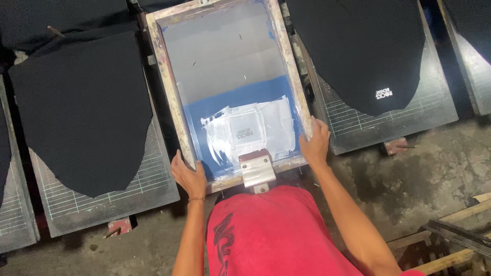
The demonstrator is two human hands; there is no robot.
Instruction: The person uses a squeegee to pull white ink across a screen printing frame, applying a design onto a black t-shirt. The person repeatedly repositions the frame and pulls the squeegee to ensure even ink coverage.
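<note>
A wooden-framed printing screen (171, 87) with blue mesh and white ink smears lies in front of me, over the middle board. My left hand (188, 175) grips the frame's near left corner. My right hand (314, 143) grips its near right edge. A metal bracket (257, 169) is fixed to the near rail between my hands. A squeegee is not visible.
A black fabric piece (84, 110) lies on the gridded board (110, 197) to the left. Another black piece with a small white print (368, 51) lies on the board (394, 122) to the right. Concrete floor and wooden slats (450, 240) are at the lower right.
</note>
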